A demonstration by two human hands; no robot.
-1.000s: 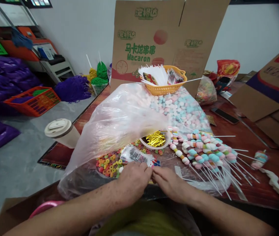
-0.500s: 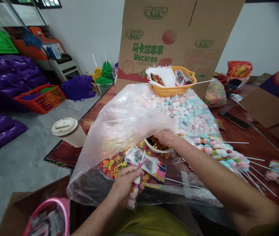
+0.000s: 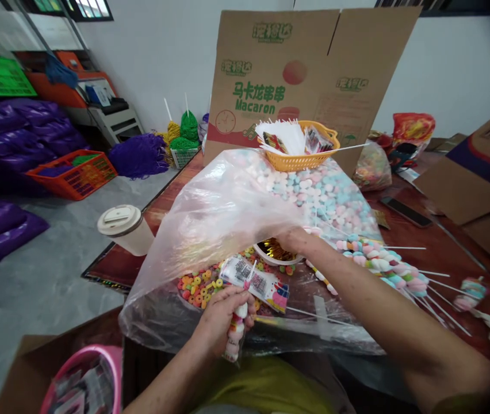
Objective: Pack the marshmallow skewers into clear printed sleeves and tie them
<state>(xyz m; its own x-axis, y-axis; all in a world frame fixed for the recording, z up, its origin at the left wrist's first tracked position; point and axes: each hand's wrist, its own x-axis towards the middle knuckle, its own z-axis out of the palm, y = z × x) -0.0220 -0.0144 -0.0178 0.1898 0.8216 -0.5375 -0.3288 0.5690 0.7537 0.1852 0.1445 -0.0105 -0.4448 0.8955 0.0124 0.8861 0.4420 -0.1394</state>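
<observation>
My left hand (image 3: pixel 228 313) is closed around a bagged marshmallow skewer (image 3: pixel 235 332), its pink and white pieces hanging below the fingers and its stick poking up. Beyond that hand lie printed packets (image 3: pixel 253 282) on top of coloured ring-shaped candies (image 3: pixel 197 287). My right hand (image 3: pixel 292 238) reaches into a white bowl (image 3: pixel 278 262) of shiny gold strips (image 3: pixel 273 248), which look like twist ties. Its fingers are hidden in the bowl and by the clear plastic bag (image 3: pixel 210 195) draped over the table.
Behind the bag stands a tall carton (image 3: pixel 314 69), with a yellow basket (image 3: pixel 299 163) of white sticks before it. More marshmallow skewers (image 3: pixel 383 261) lie at the right near a phone (image 3: pixel 405 211). A lidded cup (image 3: pixel 126 230) is at the left edge; a pink tub (image 3: pixel 115 374) sits below.
The view has shifted slightly. My left hand keeps its hold on the marshmallow skewer, and my right hand stays in the bowl, moving only a little.
</observation>
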